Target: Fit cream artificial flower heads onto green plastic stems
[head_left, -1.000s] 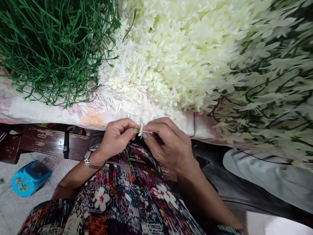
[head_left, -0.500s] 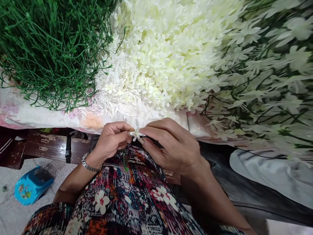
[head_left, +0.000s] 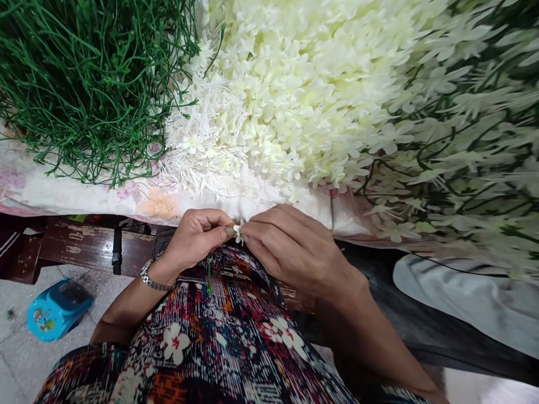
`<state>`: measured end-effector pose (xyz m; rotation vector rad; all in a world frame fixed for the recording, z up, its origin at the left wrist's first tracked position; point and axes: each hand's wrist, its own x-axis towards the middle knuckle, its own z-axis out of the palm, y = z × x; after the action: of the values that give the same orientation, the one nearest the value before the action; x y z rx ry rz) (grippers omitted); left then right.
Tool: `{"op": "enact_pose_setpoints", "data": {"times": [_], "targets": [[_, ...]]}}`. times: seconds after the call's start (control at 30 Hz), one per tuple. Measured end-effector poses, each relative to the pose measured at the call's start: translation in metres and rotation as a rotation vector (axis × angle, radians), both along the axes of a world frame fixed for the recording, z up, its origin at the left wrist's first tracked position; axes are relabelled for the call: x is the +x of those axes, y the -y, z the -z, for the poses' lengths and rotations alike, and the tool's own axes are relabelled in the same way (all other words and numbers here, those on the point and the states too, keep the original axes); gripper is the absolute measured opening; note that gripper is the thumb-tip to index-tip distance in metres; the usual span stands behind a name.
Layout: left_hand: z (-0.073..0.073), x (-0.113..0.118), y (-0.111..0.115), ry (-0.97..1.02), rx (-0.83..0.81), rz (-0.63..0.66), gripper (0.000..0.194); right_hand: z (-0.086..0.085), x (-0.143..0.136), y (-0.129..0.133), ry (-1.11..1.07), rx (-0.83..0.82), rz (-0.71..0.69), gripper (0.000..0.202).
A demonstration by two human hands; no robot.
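Note:
A small white artificial flower (head_left: pixel 238 233) is pinched between my two hands, above my lap at the table's front edge. My left hand (head_left: pixel 197 238) closes thumb and forefinger on its left side, a watch on that wrist. From the other side, my right hand (head_left: pixel 301 247) grips the flower with thumb and fingertips, which hide part of it. Below my left hand hangs a thin green stem (head_left: pixel 209 275); where its upper end goes is hidden. Beyond my hands lie a heap of pale cream flower heads (head_left: pixel 311 101) and a bunch of thin white stamens (head_left: pixel 206 129).
Green artificial stems (head_left: pixel 92 84) are piled at the back left. Finished-looking white flowers on green stems (head_left: pixel 455 140) spread over the right. A flowered cloth (head_left: pixel 160 202) covers the table. On the floor at left stands a blue stool (head_left: pixel 59 311), near a brown wooden bench (head_left: pixel 80 247).
The right fingertips have closed in on the flower, and it now shows smaller and turned, slightly further right. My left hand keeps its pinch. The view has shifted slightly.

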<state>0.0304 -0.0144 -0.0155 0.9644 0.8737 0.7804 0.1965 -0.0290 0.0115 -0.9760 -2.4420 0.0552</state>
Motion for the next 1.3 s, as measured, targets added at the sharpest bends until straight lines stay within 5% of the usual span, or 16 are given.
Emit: {"op": "enact_pose_setpoints", "data": {"times": [0.6,0.97,1.13,1.3], "targets": [[0.004,0.009,0.0,-0.168,0.091,-0.048,0.014,0.026,-0.004,0.001,-0.16,-0.133,0.083,0.018],[-0.008,-0.003,-0.002,0.051,-0.15,0.117,0.024,0.009,0.006,-0.004,-0.191,0.061,0.017,0.02],[-0.009,-0.001,-0.002,0.064,-0.25,0.026,0.029,0.009,0.003,-0.004,-0.222,0.058,0.03,0.02],[-0.012,-0.002,0.0,0.027,-0.176,-0.042,0.024,0.003,0.001,-0.003,-0.306,-0.086,0.046,0.023]]}}
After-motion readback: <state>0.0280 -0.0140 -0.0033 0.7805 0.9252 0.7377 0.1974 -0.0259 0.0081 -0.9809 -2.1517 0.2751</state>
